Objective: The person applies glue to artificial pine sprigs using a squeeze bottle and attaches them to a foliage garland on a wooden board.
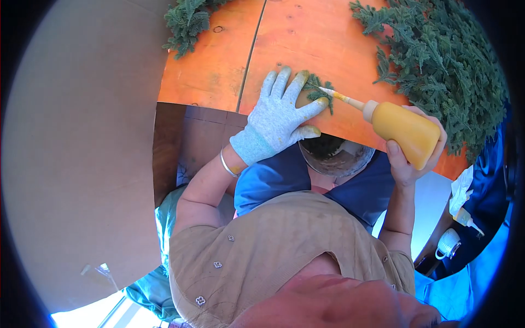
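My left hand point(276, 117), in a pale grey knit glove with yellow-stained fingertips, lies on the orange wooden board with its fingers spread. A small green sprig point(317, 94) rests on the board beside its fingertips, two of which touch or nearly touch it. My right hand point(418, 150), bare, is wrapped round a yellow squeeze bottle point(407, 131). The bottle is tilted, and its long nozzle points left, with the whitish tip over the sprig. Whether the tip touches the sprig I cannot tell.
A large heap of green branches point(437, 65) covers the right of the board point(306, 38). More greenery point(188, 24) lies at the far left. Below the board's edge is a round container point(339, 158) between the knees. A white mug point(448, 243) stands at lower right.
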The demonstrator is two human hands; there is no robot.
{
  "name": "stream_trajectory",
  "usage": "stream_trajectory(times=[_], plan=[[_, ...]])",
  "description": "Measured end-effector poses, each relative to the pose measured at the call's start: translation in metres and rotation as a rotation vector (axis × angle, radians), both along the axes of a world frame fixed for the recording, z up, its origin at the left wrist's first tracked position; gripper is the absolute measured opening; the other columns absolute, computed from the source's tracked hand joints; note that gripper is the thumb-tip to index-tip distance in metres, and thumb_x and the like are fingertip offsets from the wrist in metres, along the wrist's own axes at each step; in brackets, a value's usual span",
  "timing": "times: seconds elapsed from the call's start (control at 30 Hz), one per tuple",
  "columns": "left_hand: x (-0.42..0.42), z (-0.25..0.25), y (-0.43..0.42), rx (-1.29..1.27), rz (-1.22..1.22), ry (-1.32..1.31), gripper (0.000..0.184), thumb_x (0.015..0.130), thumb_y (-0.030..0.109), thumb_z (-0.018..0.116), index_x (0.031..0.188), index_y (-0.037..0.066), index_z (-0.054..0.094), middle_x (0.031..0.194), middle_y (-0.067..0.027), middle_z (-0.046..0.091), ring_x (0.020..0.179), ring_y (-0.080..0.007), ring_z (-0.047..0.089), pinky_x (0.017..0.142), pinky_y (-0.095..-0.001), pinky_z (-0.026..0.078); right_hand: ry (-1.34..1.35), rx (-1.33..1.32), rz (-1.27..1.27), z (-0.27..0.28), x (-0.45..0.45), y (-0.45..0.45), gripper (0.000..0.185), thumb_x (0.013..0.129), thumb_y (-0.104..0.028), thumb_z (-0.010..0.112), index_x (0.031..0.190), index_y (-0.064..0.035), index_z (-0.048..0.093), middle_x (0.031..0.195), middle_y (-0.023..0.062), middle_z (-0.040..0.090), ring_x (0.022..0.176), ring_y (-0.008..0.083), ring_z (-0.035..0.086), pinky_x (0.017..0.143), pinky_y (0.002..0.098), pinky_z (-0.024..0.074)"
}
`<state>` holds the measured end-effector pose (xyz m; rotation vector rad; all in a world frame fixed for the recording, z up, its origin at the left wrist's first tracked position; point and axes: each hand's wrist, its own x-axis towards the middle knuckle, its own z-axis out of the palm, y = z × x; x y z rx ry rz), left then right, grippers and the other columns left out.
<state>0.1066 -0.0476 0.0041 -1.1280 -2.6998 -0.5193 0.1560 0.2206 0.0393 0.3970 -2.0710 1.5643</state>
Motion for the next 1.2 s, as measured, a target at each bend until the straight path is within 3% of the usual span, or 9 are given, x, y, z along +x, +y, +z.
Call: stream_trajectory(times=[0.47, 0.57, 0.8, 0.9, 1.0, 1.1, 1.2], plan=[[0.001, -0.006, 0.003, -0.001, 0.031, 0.042, 0.052, 0.082, 0.052, 0.058, 0.121, 0.019, 0.058, 0.136, -0.0205, 0.042, 0.126, -0.0446, 0.036, 0.105, -0.0583, 0.025, -0.015, 0.039, -0.073, 0.012, 0.024, 0.007, 0.073, 0.068, -0.012, 0.082, 0.123, 0.0001, 0.035, 0.112, 0.0242, 0.056, 0.101, 0.0281, 0.059, 0.088, 0.0393, 0.0482], [0.001, -0.007, 0.005, 0.015, 0.052, 0.050, 0.043, 0.084, 0.043, 0.060, 0.119, 0.019, 0.059, 0.134, -0.0193, 0.044, 0.125, -0.0436, 0.037, 0.106, -0.0567, 0.026, -0.009, 0.033, -0.092, 0.011, 0.031, 0.008, 0.073, 0.068, -0.012, 0.082, 0.123, 0.0000, 0.035, 0.112, 0.0243, 0.056, 0.101, 0.0281, 0.059, 0.089, 0.0394, 0.0479], [0.000, -0.006, 0.014, 0.118, 0.123, 0.030, 0.031, 0.077, 0.022, 0.068, 0.107, 0.017, 0.062, 0.125, -0.0148, 0.050, 0.119, -0.0395, 0.043, 0.102, -0.0510, 0.031, -0.031, -0.037, -0.122, 0.008, 0.050, 0.011, 0.069, 0.070, -0.012, 0.080, 0.122, 0.0003, 0.036, 0.112, 0.0216, 0.056, 0.102, 0.0265, 0.058, 0.089, 0.0382, 0.0472], [-0.009, -0.003, 0.021, 0.183, 0.103, 0.045, 0.023, 0.075, 0.016, 0.069, 0.096, 0.014, 0.060, 0.111, -0.0119, 0.053, 0.109, -0.0351, 0.048, 0.091, -0.0463, 0.036, -0.029, -0.132, -0.256, 0.000, 0.063, 0.027, 0.061, 0.074, -0.014, 0.077, 0.121, 0.0008, 0.040, 0.112, 0.0166, 0.057, 0.102, 0.0228, 0.058, 0.090, 0.0361, 0.0464], [-0.018, -0.004, 0.025, 0.135, 0.049, 0.075, 0.022, 0.074, 0.011, 0.068, 0.093, 0.010, 0.057, 0.103, -0.0119, 0.053, 0.101, -0.0349, 0.049, 0.088, -0.0444, 0.037, -0.063, -0.606, -0.250, -0.009, 0.077, 0.041, 0.051, 0.081, -0.014, 0.071, 0.122, 0.0007, 0.045, 0.113, 0.0117, 0.058, 0.102, 0.0191, 0.058, 0.091, 0.0350, 0.0460], [-0.008, -0.003, 0.027, 0.191, 0.010, 0.167, 0.017, 0.073, 0.005, 0.064, 0.087, 0.008, 0.053, 0.089, -0.0122, 0.050, 0.089, -0.0330, 0.051, 0.082, -0.0436, 0.039, -0.081, -0.746, -0.196, -0.014, 0.089, 0.059, 0.045, 0.090, -0.020, 0.062, 0.128, -0.0016, 0.046, 0.119, 0.0115, 0.057, 0.112, 0.0212, 0.056, 0.096, 0.0376, 0.0449], [0.046, 0.015, 0.033, 0.196, -0.085, 0.263, 0.017, 0.071, 0.005, 0.059, 0.086, 0.008, 0.051, 0.085, -0.0109, 0.049, 0.086, -0.0307, 0.052, 0.078, -0.0428, 0.040, -0.133, -0.962, -0.094, -0.008, 0.108, 0.063, 0.041, 0.092, -0.019, 0.059, 0.128, -0.0032, 0.047, 0.123, 0.0120, 0.057, 0.117, 0.0237, 0.054, 0.098, 0.0392, 0.0443]])
